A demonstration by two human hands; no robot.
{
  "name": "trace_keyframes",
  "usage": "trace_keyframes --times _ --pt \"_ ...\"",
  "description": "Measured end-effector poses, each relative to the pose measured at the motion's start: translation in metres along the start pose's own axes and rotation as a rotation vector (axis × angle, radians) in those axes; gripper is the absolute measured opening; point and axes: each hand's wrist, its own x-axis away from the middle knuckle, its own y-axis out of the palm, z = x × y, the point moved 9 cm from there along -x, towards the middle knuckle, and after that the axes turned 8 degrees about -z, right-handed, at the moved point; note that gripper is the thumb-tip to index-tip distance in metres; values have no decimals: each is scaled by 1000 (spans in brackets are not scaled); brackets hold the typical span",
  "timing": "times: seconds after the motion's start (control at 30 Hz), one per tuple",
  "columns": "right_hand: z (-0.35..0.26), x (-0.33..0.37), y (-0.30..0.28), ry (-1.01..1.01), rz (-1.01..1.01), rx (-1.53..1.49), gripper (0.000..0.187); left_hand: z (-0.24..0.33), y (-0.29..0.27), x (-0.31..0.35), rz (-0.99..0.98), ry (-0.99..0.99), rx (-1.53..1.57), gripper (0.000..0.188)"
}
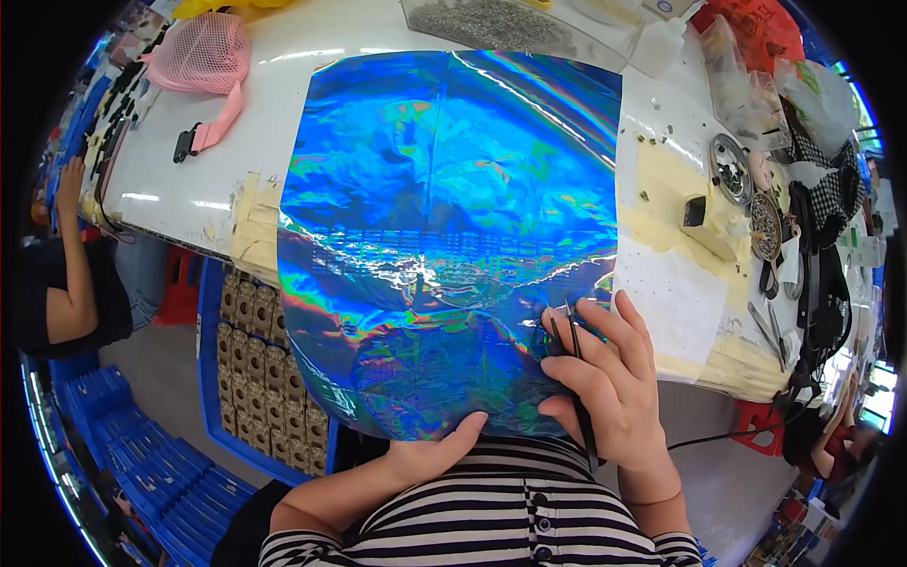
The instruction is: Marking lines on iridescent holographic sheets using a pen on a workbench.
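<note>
A large, shiny blue iridescent sheet (444, 180) lies over the table and bends down past its near edge toward my striped top. At its lower edge is my left hand (435, 455), the thumb on top and the fingers hidden beneath, pinching the sheet. My right hand (609, 392) is at the sheet's lower right corner. Black tweezers (580, 392) run through its fingers with the points up, over the film. The right fingers are slightly curled, and the thumb touches the sheet's edge.
A blue crate (210, 378) of patterned blocks stands below the table at left. On the table lie a pink mesh pouch (200, 55), a clear tray (491, 24) of small pieces, round dishes (731, 168) and metal tweezers (770, 333). Another person's arm (76, 255) shows at far left.
</note>
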Motion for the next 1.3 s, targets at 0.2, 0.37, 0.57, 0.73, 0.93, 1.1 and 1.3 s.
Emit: trace_keyframes --times 0.2,0.37,0.57,0.73,0.93,1.1,1.3 --pt "0 0 1 0 -4 1 36 1 0 1 -12 24 1 38" --pt "0 1 1 7 -7 -2 37 0 1 2 -25 28 15 37" --pt "0 3 0 -7 11 -6 38 2 3 2 -32 33 -19 36" --pt "-6 11 -2 -73 39 -15 37 7 10 -6 -109 3 -30 48" --pt "-9 23 -8 -101 125 -42 40 27 19 -25 -115 53 -101 50" --pt "-14 27 -9 -116 141 -70 42 30 15 -31 90 37 28 29" --pt "-9 34 -8 -88 188 -94 34 36 17 -33 97 79 -18 30"
